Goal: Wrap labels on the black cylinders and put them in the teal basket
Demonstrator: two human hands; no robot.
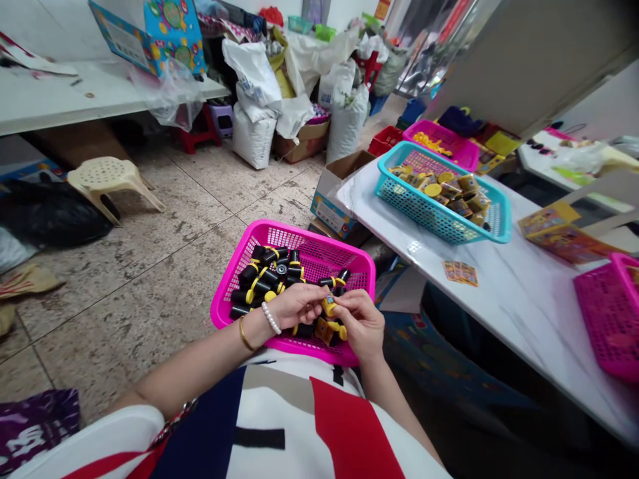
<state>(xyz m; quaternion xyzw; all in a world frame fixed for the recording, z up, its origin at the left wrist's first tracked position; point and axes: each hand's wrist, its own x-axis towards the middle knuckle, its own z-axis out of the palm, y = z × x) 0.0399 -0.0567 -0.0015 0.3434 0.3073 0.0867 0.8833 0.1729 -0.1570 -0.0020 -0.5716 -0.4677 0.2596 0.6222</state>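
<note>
Over the right part of a bright pink plastic basket (225, 293), my left hand (298, 307) and my right hand (363, 324) meet at a small yellow plastic piece (329, 306). My right thumb and fingers pinch it from the right. From the left, my left fingers are closed at its upper edge. A small grey-blue detail shows on the piece; my fingers partly cover it. Below the hands, the basket holds several black cylinders with yellow rings (269, 278) and a printed yellow-brown piece (325, 330). The basket rests at my lap.
On the white table (504, 293) to the right stand a turquoise basket (434, 226) of yellow-brown printed cylinders and a pink basket (469, 154). Small printed cards (460, 273) lie there. A cardboard box (334, 199), a beige stool (107, 174) and white sacks (254, 126) stand on the floor.
</note>
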